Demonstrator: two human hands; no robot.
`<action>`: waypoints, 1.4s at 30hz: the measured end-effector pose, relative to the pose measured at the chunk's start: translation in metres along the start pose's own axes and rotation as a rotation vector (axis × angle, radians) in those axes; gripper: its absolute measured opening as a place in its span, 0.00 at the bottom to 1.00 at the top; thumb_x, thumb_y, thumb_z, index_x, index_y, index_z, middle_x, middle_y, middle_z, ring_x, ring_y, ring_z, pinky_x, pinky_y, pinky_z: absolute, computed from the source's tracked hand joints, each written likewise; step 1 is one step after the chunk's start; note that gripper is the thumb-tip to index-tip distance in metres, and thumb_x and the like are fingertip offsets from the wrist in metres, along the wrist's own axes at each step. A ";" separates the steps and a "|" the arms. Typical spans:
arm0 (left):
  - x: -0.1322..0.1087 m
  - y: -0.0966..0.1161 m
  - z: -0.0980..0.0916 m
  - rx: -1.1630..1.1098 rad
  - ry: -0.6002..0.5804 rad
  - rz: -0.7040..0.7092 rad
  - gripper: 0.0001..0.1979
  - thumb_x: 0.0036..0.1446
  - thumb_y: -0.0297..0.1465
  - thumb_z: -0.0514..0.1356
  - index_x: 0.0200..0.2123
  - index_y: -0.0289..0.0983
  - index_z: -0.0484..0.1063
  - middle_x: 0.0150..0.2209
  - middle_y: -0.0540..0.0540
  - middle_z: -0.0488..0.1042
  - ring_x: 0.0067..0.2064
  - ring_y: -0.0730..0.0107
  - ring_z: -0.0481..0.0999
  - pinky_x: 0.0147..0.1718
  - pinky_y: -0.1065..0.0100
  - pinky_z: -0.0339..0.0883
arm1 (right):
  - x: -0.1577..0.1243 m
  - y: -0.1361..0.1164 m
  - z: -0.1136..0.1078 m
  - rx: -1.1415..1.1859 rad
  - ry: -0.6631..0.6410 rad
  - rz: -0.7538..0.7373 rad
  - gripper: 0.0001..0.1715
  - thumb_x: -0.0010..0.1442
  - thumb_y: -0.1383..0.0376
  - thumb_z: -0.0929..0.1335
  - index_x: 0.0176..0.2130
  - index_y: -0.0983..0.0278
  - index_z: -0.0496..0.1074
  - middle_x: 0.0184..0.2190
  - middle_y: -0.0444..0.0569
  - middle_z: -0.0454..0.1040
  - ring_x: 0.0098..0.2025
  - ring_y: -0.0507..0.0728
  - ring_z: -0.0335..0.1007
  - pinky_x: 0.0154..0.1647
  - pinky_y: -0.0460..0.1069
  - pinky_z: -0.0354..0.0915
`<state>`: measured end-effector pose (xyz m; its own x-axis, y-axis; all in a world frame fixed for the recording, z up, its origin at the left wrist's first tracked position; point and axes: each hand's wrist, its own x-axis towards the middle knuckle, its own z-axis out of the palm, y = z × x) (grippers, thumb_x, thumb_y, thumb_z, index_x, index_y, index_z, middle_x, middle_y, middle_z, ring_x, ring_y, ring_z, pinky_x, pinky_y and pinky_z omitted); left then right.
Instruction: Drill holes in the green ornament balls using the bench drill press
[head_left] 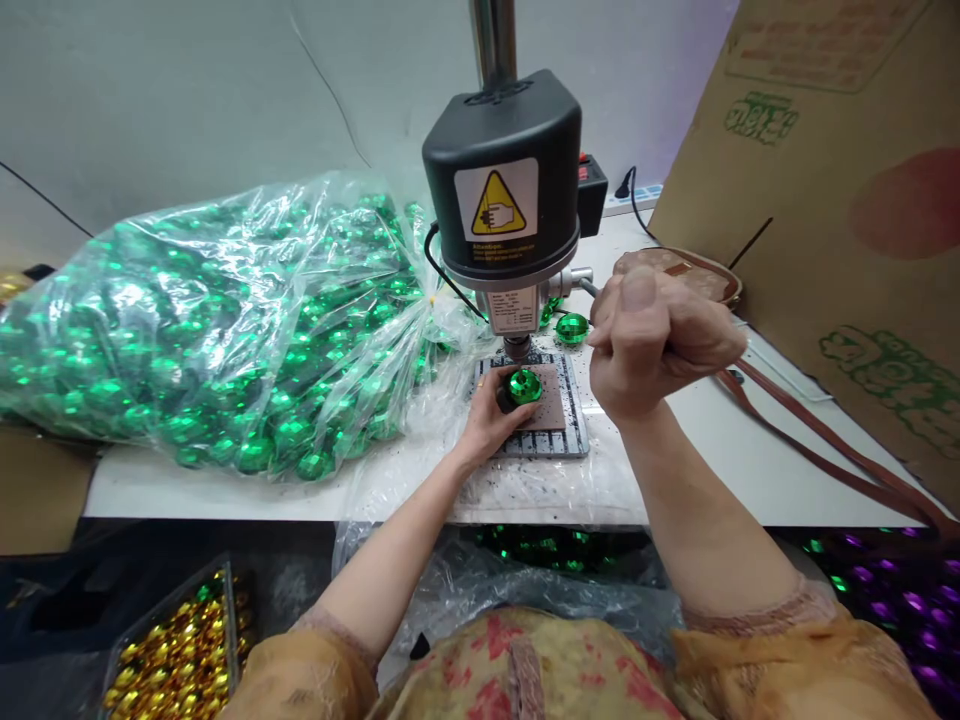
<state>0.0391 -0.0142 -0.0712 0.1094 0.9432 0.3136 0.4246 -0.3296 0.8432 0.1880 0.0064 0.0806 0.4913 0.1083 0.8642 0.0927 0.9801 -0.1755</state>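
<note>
A small bench drill press (pixel 502 180) with a black motor housing and a yellow warning label stands in the middle of the head view. Below its chuck (pixel 517 347), my left hand (pixel 489 418) is closed around a shiny green faceted ball (pixel 525 385), which has a dark hole in its top. A dark piece shows beside the ball, partly hidden by my fingers. The ball rests over a brown board (pixel 553 405) on the slotted grey base (pixel 574 440). My right hand (pixel 652 335) makes a fist around the press lever (pixel 589 289); its grip end is hidden.
At left lies a big clear bag (pixel 225 330) full of green balls. Loose green balls (pixel 572 329) sit behind the base. A cardboard box (pixel 840 220) and a brown strapped bag (pixel 679 265) stand at right. Gold balls (pixel 172 650) and purple balls (pixel 900 600) are below the table (pixel 720 470).
</note>
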 end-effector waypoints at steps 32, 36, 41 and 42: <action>-0.009 0.021 -0.001 0.098 0.152 -0.010 0.24 0.50 0.37 0.72 0.48 0.39 0.71 0.46 0.42 0.76 0.49 0.55 0.76 0.50 0.54 0.70 | 0.038 -0.012 0.015 -0.168 -0.106 0.235 0.31 0.61 0.50 0.68 0.15 0.62 0.58 0.11 0.37 0.55 0.14 0.44 0.46 0.17 0.49 0.50; -0.060 0.044 -0.008 0.177 0.131 0.153 0.25 0.51 0.43 0.71 0.49 0.41 0.70 0.43 0.43 0.77 0.45 0.57 0.78 0.43 0.58 0.72 | 0.045 -0.008 0.018 -0.169 -0.117 0.213 0.30 0.60 0.49 0.67 0.16 0.60 0.57 0.10 0.37 0.53 0.13 0.45 0.43 0.16 0.50 0.50; -0.137 0.047 -0.008 0.354 -0.446 0.572 0.26 0.53 0.49 0.67 0.51 0.44 0.72 0.38 0.42 0.78 0.38 0.59 0.78 0.36 0.59 0.72 | 0.041 -0.010 0.017 -0.087 -0.099 0.225 0.27 0.62 0.56 0.68 0.17 0.61 0.60 0.11 0.37 0.54 0.13 0.45 0.43 0.16 0.50 0.49; -0.144 0.044 -0.009 0.389 -0.502 0.607 0.26 0.53 0.50 0.67 0.52 0.44 0.72 0.40 0.41 0.78 0.39 0.58 0.78 0.38 0.59 0.72 | 0.041 -0.010 0.017 -0.104 -0.100 0.217 0.27 0.63 0.56 0.68 0.17 0.61 0.59 0.11 0.37 0.53 0.13 0.45 0.43 0.16 0.50 0.50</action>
<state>0.0343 -0.1644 -0.0755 0.7595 0.5462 0.3532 0.4307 -0.8292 0.3562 0.1923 0.0038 0.1256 0.4216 0.3352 0.8425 0.0858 0.9102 -0.4051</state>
